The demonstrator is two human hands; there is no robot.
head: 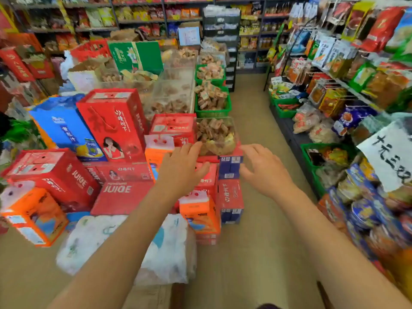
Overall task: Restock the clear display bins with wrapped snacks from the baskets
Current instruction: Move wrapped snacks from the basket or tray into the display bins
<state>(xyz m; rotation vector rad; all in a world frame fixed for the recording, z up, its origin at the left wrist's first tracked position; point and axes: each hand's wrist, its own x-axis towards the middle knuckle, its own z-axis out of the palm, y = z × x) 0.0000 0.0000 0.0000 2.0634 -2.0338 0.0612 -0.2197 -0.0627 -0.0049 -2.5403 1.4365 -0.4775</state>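
Both hands are reaching forward with fingers spread and holding nothing, the left hand (181,167) and right hand (264,168) flanking the near bin (217,136), which is sitting on stacked cartons and looking nearly full of snacks. Beyond it, green baskets (213,101) are standing heaped, so restocking seems unfinished. Farther bins (176,85) are blurring into glare, their fill hard to judge

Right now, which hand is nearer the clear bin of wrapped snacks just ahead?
Left. The left hand has its fingertips at the clear bin's near left corner; whether they touch is unclear. The right hand hovers open, just below its near right corner.
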